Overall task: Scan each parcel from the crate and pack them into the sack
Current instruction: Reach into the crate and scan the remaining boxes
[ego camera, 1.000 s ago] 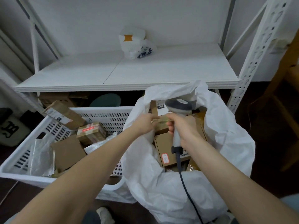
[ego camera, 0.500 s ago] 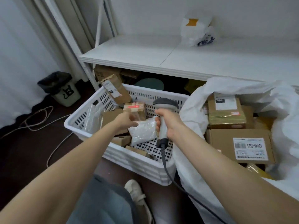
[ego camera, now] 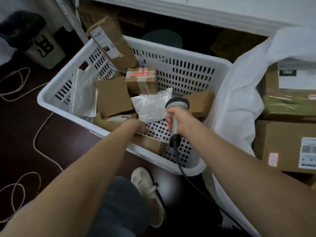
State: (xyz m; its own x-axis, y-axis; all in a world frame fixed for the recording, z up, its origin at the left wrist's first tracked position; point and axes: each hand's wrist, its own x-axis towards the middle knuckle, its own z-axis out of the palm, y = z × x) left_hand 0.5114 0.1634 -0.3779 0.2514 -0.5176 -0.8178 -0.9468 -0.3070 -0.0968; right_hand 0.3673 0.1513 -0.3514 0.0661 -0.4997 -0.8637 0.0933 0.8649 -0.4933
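A white slotted crate (ego camera: 188, 54) on the floor holds several parcels: a white padded mailer (ego camera: 152, 106), a taped box with a red label (ego camera: 142, 79), plain brown boxes (ego camera: 112, 96) and a tall box (ego camera: 111, 41) leaning on the far rim. My left hand (ego camera: 138, 127) is down inside the near side, fingers curled over the edge of a flat brown parcel (ego camera: 150, 142). My right hand (ego camera: 179, 119) grips the handle of a grey barcode scanner (ego camera: 177, 103) held above the crate floor. The white sack (ego camera: 239, 93) stands open to the right with labelled boxes (ego camera: 282, 146) inside.
A small bin with a dark liner (ego camera: 42, 47) stands at the far left by the shelf post (ego camera: 73, 16). Loose cords (ego camera: 17, 82) loop over the dark floor. The white shelf edge (ego camera: 188, 12) runs above the crate. My shoe (ego camera: 145, 182) is just below the near rim.
Both hands have left the sack and swung left to the crate. My left hand has dropped from above the parcels onto the flat box at the near side. The scanner came along.
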